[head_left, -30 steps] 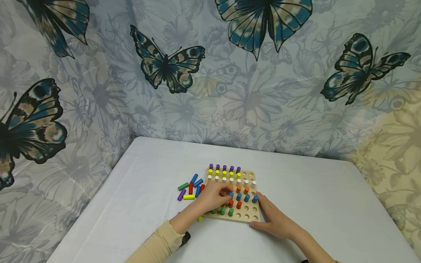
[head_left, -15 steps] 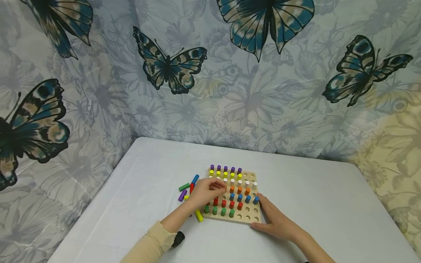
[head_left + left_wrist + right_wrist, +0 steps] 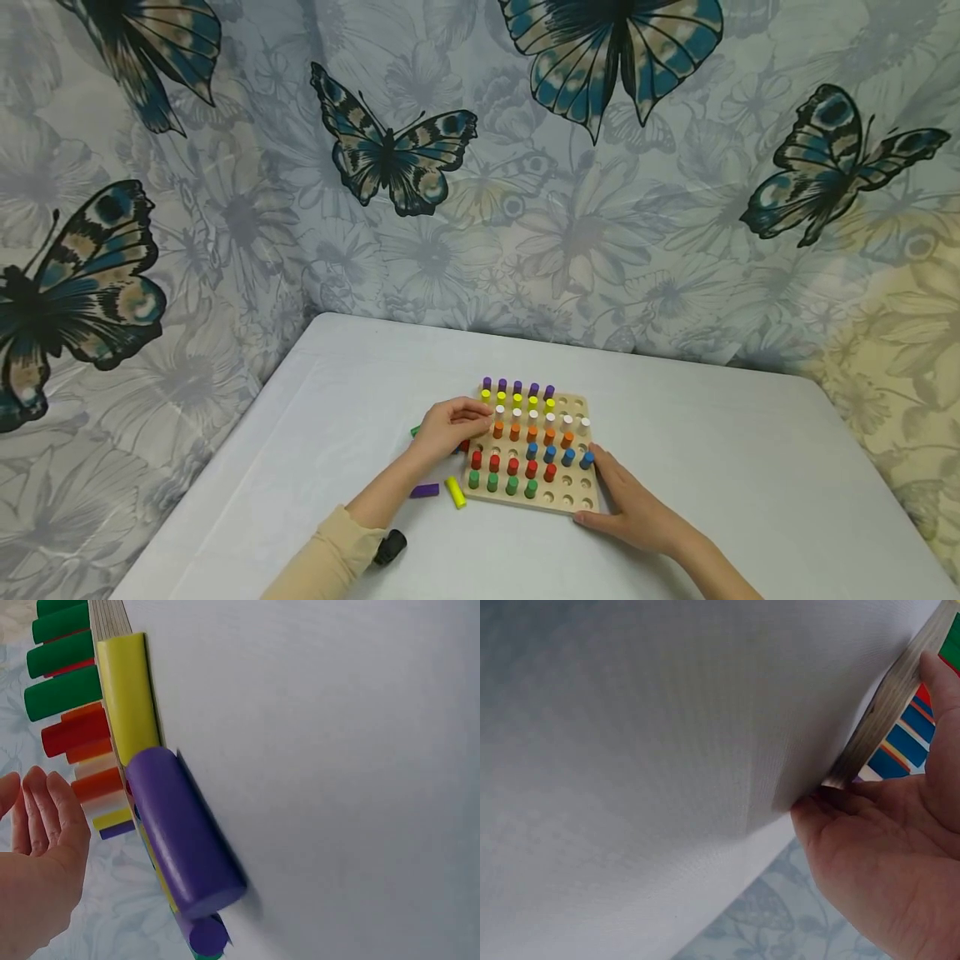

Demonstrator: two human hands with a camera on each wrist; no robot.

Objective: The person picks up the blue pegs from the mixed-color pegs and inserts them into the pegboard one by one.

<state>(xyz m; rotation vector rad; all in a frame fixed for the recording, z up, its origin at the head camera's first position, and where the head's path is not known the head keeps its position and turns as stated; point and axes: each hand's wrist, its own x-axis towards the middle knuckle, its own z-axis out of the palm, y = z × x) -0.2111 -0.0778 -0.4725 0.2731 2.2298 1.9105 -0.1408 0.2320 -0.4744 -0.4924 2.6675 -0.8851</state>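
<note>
A wooden pegboard bears rows of upright coloured pegs, among them green, red, blue, orange and white ones. My left hand hovers by the board's left edge, near the white and orange rows. Its fingers are loosely bent; the left wrist view shows nothing held. My right hand holds the board's near right corner, thumb at the front edge and fingers along the right side. Loose purple and yellow pegs lie beside the board; other loose pegs are partly hidden behind my left hand.
A white cloth covers the table. Behind it hangs a fabric backdrop with butterflies and flowers. Bare holes show in the board's right columns and in the left part of the blue row. A black device sits at my left wrist.
My left hand has moved left from the blue row, past the orange row, to the board's left edge, uncovering red and green pegs. My right hand stays at the board's corner.
</note>
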